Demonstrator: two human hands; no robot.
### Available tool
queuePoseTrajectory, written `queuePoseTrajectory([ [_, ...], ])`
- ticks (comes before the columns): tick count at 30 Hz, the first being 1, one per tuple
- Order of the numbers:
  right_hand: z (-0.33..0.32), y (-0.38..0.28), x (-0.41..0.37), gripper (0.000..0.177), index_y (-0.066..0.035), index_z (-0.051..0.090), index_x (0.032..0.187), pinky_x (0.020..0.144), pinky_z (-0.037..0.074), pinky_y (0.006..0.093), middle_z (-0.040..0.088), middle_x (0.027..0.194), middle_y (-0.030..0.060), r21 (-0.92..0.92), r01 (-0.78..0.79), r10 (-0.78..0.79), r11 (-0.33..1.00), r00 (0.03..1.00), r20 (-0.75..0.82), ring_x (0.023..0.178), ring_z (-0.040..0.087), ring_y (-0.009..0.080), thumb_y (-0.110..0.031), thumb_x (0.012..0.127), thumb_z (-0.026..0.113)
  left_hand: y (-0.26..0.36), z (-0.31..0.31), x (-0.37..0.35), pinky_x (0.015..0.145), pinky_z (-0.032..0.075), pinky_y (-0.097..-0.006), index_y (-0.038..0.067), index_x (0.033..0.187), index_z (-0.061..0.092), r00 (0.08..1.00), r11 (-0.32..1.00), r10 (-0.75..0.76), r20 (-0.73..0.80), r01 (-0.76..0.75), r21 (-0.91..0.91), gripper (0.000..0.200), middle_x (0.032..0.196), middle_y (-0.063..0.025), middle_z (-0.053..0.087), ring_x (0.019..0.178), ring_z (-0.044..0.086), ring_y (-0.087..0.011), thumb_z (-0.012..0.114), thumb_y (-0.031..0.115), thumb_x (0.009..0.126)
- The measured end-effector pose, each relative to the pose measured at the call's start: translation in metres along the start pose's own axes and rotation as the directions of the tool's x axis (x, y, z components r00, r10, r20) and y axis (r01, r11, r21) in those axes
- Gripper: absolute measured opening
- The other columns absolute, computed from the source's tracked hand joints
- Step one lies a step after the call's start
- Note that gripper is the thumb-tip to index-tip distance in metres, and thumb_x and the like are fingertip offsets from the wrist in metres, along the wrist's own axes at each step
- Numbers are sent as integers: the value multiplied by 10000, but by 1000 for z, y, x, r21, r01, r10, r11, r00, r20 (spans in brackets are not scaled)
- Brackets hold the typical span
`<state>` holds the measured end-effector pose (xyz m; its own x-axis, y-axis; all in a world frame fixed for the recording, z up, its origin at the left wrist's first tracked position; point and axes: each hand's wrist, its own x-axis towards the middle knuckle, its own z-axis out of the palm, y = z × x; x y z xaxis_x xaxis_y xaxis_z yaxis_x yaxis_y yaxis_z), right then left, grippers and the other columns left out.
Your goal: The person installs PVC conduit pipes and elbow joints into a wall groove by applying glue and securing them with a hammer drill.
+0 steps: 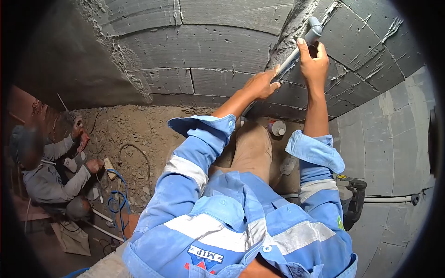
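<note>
A pale plastic pipe (pixel 289 60) runs slantwise along a rough groove (pixel 288 41) cut in the grey block wall. Its upper end carries a grey elbow fitting (pixel 315 29). My right hand (pixel 315 66) holds the pipe just below the elbow, thumb raised along its near side, the other fingers partly hidden behind. Lower down, my left hand (pixel 263 85) grips the same pipe between thumb and fingers. The pipe's lower end passes behind my left hand and forearm.
A small can (pixel 277 128) stands on the floor near my knee. By my right elbow is a dark power tool (pixel 354 197); another pipe (pixel 387 199) crosses the right wall. At left, a co-worker (pixel 60 176) crouches beside a blue hose (pixel 119 197) and rubble (pixel 134 132).
</note>
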<state>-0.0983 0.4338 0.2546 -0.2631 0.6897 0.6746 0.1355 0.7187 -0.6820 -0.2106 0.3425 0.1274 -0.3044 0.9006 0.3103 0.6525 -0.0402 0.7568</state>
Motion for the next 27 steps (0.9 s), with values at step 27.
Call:
queuePoseTrajectory([
  [27,-14,57,-27,515,60,566,1296,977,476,319,672,1167,170,101,-24,16,995,996,83,1086,632,211,-267,931,724,-189,-85,-539,854,519,-331,-62,1224,599,-35,550,-756,-654,508,-663,462,1098,-170,712,982,679,-220,718,220,878],
])
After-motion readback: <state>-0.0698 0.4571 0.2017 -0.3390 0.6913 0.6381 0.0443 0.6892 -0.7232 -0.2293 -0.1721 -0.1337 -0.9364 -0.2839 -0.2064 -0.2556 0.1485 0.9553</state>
